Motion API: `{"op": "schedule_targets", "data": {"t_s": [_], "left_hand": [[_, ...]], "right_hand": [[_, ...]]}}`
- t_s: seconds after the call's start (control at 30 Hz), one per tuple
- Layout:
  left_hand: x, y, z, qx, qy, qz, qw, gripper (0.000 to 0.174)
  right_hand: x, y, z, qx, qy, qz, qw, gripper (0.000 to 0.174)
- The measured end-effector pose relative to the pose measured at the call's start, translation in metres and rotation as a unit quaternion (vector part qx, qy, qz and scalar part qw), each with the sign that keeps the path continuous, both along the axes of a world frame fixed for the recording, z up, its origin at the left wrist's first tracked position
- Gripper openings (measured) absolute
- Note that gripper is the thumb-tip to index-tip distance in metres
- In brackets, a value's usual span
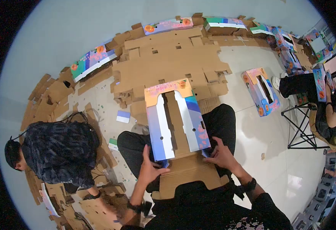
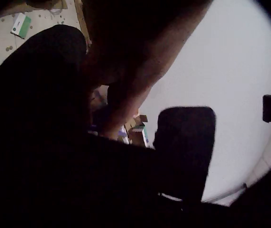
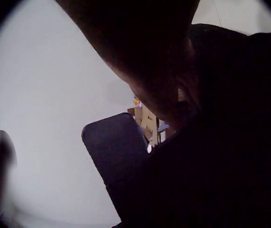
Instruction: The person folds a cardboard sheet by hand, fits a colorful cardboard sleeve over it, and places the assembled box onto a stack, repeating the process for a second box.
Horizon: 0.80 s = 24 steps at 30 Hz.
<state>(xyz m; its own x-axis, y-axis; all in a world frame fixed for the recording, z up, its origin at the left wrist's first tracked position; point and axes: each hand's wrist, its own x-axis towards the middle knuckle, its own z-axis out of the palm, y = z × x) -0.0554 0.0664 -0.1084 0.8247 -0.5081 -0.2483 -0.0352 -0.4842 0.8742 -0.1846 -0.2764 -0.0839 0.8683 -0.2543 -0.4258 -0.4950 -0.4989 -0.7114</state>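
Observation:
A printed cardboard box (image 1: 158, 126) with a long slot in its top lies across the person's lap. Its plain brown end flap (image 1: 191, 174) folds out toward the body. At the near left corner the left hand (image 1: 149, 168) grips the box, thumb pointing inward by a small blue tab (image 1: 163, 163) and index finger along the side. The right hand (image 1: 223, 156) holds the near right corner, its thumb by the flap's fold and index finger raised. Both wrist views are very dark; the left hand (image 2: 130, 102) and right hand (image 3: 166, 95) show there mostly as shadowed shapes.
Flattened brown cardboard (image 1: 168, 57) covers the floor ahead. Another printed box (image 1: 260, 92) stands at the right, near a seated person on a folding stool (image 1: 304, 126). A second person (image 1: 60, 153) bends over cardboard at the left. More printed boxes (image 1: 93, 63) line the wall.

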Motion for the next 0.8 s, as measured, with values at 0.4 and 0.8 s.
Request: {"op": "schedule_targets", "data": {"t_s": [0.4, 0.8], "left_hand": [[0.053, -0.022, -0.018, 0.122, -0.090, 0.003, 0.988, 0.064], [-0.040, 0.031, 0.075, 0.006, -0.047, -0.136, 0.990, 0.076]], "right_hand": [[0.073, -0.017, -0.040, -0.163, -0.023, 0.093, 0.982, 0.037], [-0.034, -0.028, 0.074, 0.098, -0.020, 0.224, 0.970, 0.085]]}}
